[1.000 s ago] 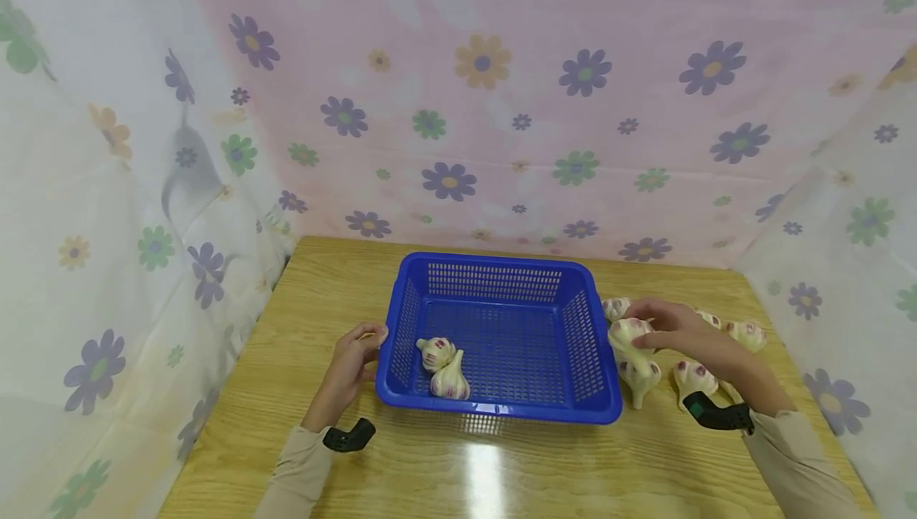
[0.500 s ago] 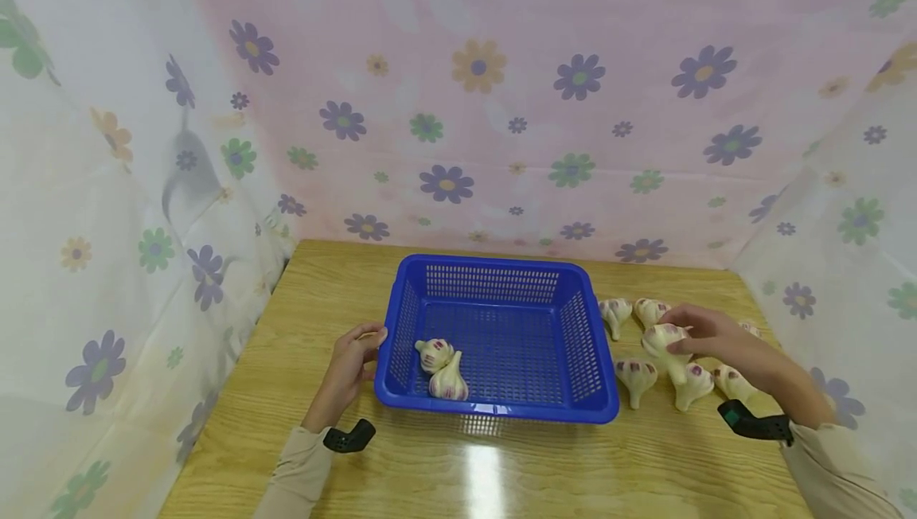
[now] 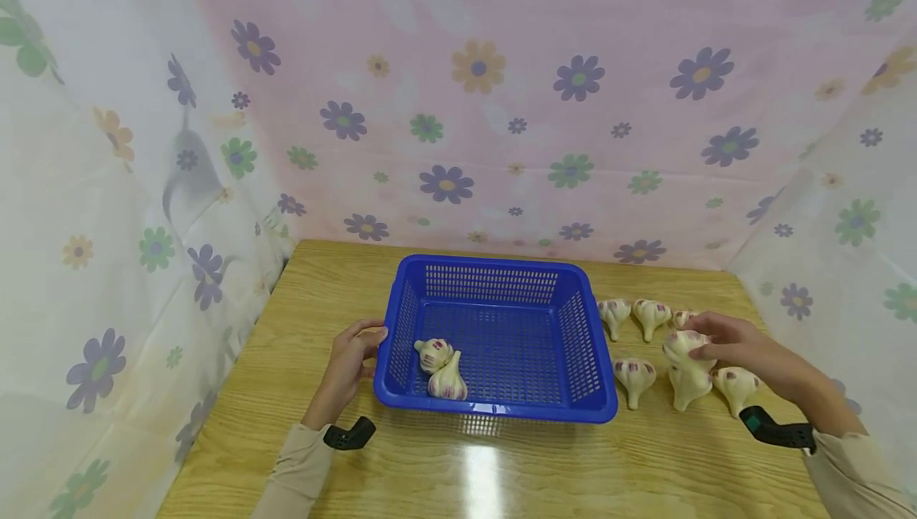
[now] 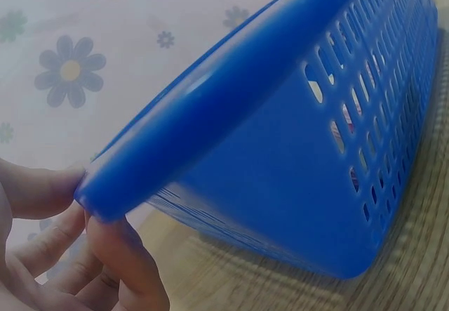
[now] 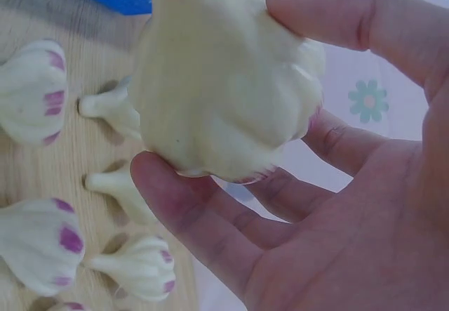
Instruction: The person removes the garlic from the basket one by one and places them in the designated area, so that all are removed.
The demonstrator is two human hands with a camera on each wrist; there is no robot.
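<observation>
A blue plastic basket (image 3: 496, 407) with slotted walls stands mid-table. Two garlic bulbs lie against each other in its front left corner, one a squat bulb (image 3: 434, 355), the other a long-necked bulb (image 3: 447, 382). My left hand (image 3: 348, 361) pinches the basket's left rim between thumb and fingers; the left wrist view shows the thumb above the rim (image 4: 189, 121). To the right of the basket, my right hand (image 3: 748, 352) holds a garlic bulb (image 5: 224, 93) between thumb and fingertips. In the head view this bulb hides part of another bulb (image 3: 689, 388).
Several more garlic bulbs lie right of the basket in two rough rows, among them a back-row bulb (image 3: 651, 315), a front-row bulb (image 3: 634, 376) and one farther right, a bulb (image 3: 735, 384). Flowered cloth (image 3: 501, 145) encloses the wooden table (image 3: 401, 463) at the back and sides.
My right hand has moved right, away from the basket's right edge, carrying the garlic bulb over the others. The left hand stays on the rim, and the basket looks unmoved.
</observation>
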